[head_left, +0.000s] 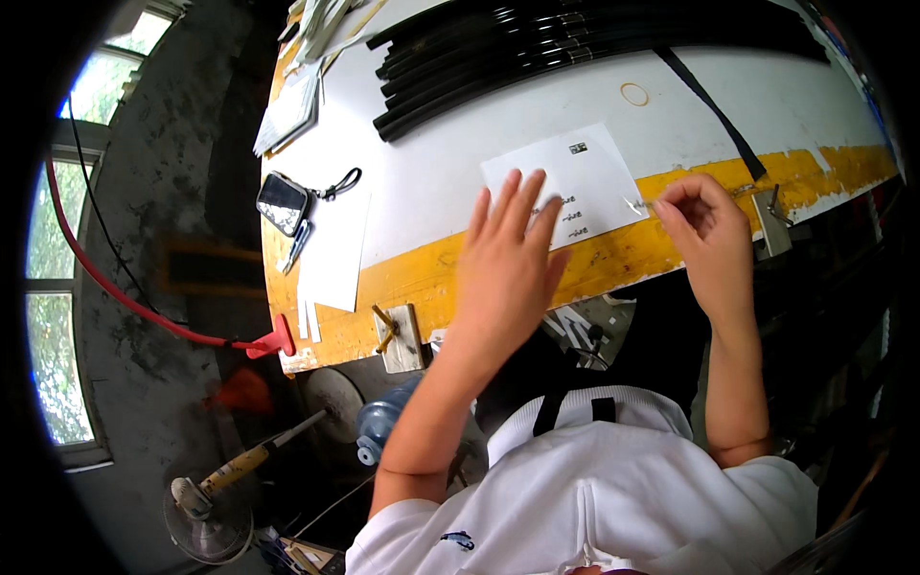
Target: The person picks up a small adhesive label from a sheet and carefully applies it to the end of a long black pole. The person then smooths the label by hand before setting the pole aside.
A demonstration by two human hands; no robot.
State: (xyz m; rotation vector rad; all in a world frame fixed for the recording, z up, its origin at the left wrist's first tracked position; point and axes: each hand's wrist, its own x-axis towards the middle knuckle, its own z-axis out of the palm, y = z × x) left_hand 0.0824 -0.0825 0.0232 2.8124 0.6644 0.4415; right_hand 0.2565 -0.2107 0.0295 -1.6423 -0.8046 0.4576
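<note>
It's a workshop I'm in, by every sign! Look at this surface [412, 216], its yellow edge scuffed and chipped, a block with a brass-coloured screw [404, 340] at the rim on my left. Long black tubes [489, 72] lie bunched across the far side! A red hose [192, 335] curves past a bare, stained grey wall [182, 125], and below, there's a pedestal fan [206, 522] and a blue water jug [385, 417]!

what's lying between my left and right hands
In the head view, part of the printed white sheet, a small shiny piece and yellow table edge show between the left hand and right hand.
</note>
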